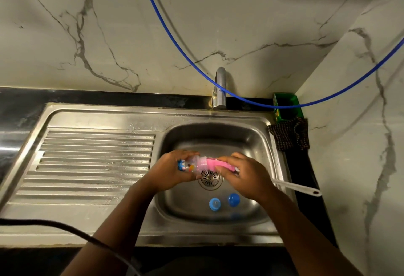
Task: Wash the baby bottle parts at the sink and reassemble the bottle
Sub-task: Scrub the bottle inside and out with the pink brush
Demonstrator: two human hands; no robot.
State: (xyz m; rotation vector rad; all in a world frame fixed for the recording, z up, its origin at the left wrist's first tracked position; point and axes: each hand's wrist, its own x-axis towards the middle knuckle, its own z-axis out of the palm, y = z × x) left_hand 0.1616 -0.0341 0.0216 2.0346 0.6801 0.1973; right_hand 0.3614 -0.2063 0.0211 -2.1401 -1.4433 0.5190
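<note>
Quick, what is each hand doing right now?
Left hand: closed around the bottle.
Right hand: closed on the pink brush, pushing it into the bottle.

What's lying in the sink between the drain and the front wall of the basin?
In the head view, two blue bottle parts lie there: a blue ring with nipple and, to its right, a blue cap, both nearer than the drain.

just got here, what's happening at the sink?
A person is scrubbing a clear baby bottle over the sink basin. The left hand holds the bottle on its side above the drain, and the right hand works a pink bottle brush into its mouth; the brush's white handle sticks out to the right. Two blue bottle parts lie in the basin, not yet reassembled. No water visibly runs from the tap.
</note>
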